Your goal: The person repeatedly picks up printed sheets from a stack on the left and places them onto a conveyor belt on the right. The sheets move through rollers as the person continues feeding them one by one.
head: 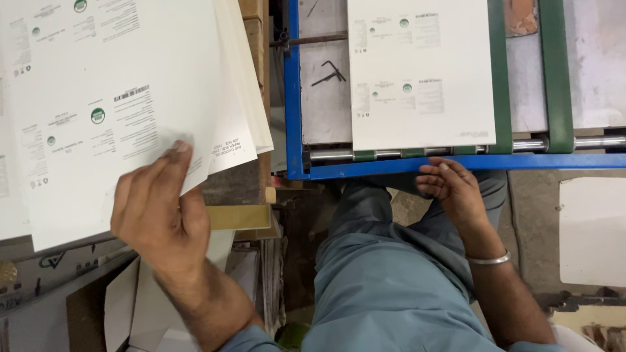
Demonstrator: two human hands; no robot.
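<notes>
My left hand (160, 212) presses its fingers on the lower edge of the top sheet of a stack of white printed sheets (111, 98) at the left, with the thumb under the sheet's edge. My right hand (450, 186) hovers with curled fingers just below the blue machine frame (391, 166), holding nothing. A single white printed sheet (420, 72) lies on the machine's feed bed above that hand, between green belts (557, 72). A metal bangle (489, 259) circles my right wrist.
A steel roller (587, 142) runs along the bed's front edge. A small black hex key (332, 72) lies on the grey bed. Cardboard and paper scraps (124, 300) pile at the lower left. A white board (593, 231) lies at the right.
</notes>
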